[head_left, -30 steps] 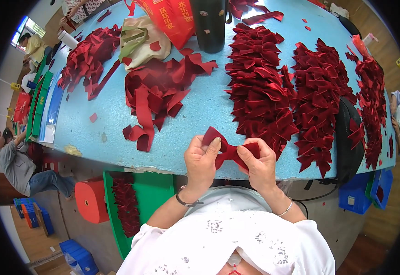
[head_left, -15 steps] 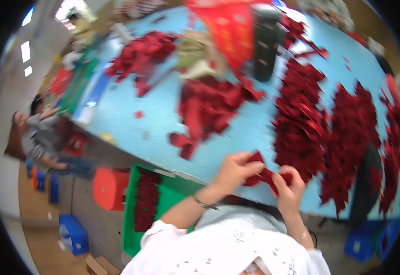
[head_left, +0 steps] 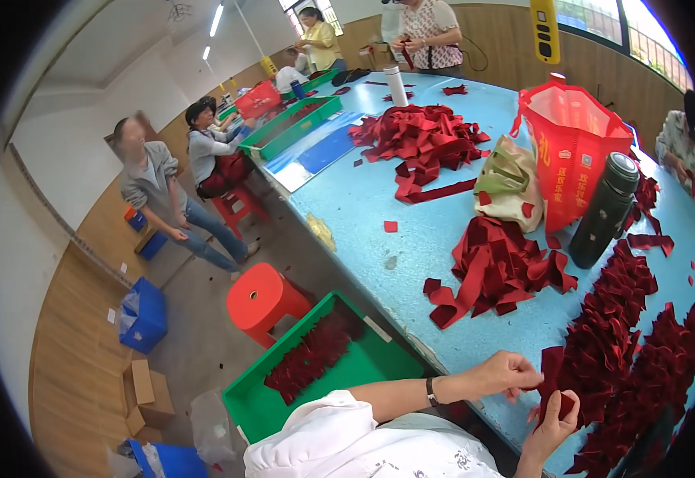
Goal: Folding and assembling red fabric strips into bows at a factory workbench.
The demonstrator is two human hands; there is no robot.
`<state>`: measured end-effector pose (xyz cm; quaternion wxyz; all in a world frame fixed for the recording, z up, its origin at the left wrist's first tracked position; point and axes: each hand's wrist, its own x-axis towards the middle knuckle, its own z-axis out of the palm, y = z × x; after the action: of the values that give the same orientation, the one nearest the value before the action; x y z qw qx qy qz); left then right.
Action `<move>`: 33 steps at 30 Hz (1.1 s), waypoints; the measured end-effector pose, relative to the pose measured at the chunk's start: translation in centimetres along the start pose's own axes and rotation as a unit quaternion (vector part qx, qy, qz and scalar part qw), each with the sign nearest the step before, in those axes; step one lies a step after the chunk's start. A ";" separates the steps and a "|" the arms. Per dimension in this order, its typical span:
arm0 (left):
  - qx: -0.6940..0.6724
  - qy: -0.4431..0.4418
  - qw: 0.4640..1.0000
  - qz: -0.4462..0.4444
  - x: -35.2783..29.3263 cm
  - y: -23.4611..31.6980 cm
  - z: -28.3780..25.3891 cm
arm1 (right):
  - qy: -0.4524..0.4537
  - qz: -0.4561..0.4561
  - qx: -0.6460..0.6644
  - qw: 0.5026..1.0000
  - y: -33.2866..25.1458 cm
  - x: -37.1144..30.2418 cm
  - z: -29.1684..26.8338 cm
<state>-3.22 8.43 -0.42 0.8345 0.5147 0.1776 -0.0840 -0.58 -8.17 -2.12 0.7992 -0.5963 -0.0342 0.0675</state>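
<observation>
Over the table's near edge, my left hand point(head_left: 500, 376) pinches the edge of a dark red fabric ribbon point(head_left: 552, 368). Its lower part is gripped between the thumb and fingers of my right hand point(head_left: 556, 421). The ribbon stands up between the two hands, partly hidden by the fingers. Just right of them lies a long row of folded dark red ribbon pieces point(head_left: 602, 350), with a second row point(head_left: 666, 358) beyond it. A loose heap of flat red ribbon strips point(head_left: 499, 263) lies farther off on the blue table point(head_left: 387, 271).
A green crate point(head_left: 387, 360) with folded red pieces stands at my left, beside a red stool point(head_left: 261, 296). On the table are a dark thermos point(head_left: 604, 209), a red bag point(head_left: 562, 151), a cloth bag point(head_left: 509, 182) and another ribbon heap point(head_left: 423, 131). Several people are around the room.
The view has swung left, bringing more of the room and the crate in, so the table contents appear farther right. Both hands still hold the ribbon, which now stands more upright.
</observation>
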 end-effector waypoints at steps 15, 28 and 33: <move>0.001 -0.070 0.988 0.141 -2.0 1.0 -0.4 | -0.227 0.155 0.079 0.958 -2.9 1.1 0.8; 0.091 -0.074 0.968 0.220 -0.9 0.3 0.7 | -0.209 0.184 0.047 0.959 -3.8 0.9 0.8; 0.202 0.036 0.920 0.335 -0.7 1.1 1.1 | -0.168 0.097 -0.003 0.981 -2.2 1.5 0.5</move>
<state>-3.29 7.95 1.17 0.6856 0.7041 0.0041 0.1849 0.97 -8.09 0.05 0.7699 -0.5796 -0.1100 0.2434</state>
